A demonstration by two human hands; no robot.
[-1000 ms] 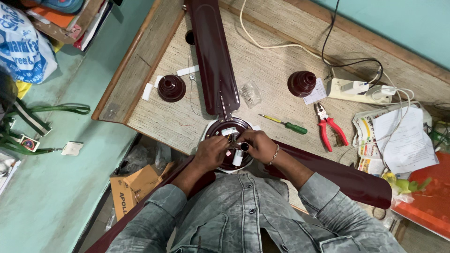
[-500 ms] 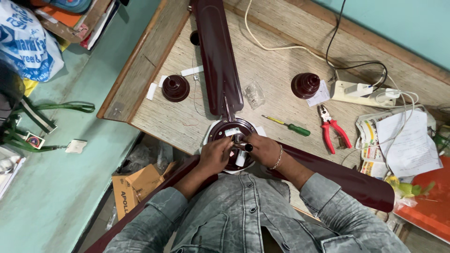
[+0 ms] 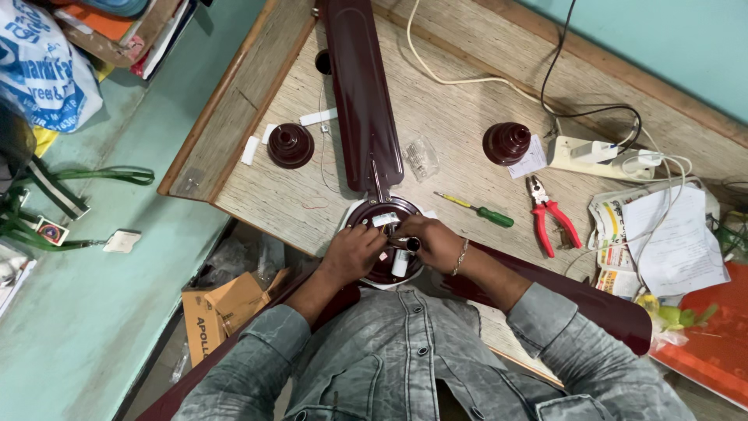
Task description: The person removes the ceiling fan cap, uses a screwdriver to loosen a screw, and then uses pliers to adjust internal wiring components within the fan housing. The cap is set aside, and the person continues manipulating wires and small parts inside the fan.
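The white cylindrical part (image 3: 399,263) is seen at the centre of the maroon fan motor (image 3: 386,226), its long axis toward 6 o'clock, pinched at 3 o'clock by the right hand (image 3: 436,243), while the left hand (image 3: 352,253) is curled on the housing at 9 o'clock

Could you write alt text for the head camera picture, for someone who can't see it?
Seen from above, a person's left hand and right hand rest on the round maroon motor hub of a ceiling fan lying on a wooden table. A green-handled screwdriver and red pliers lie to the right.
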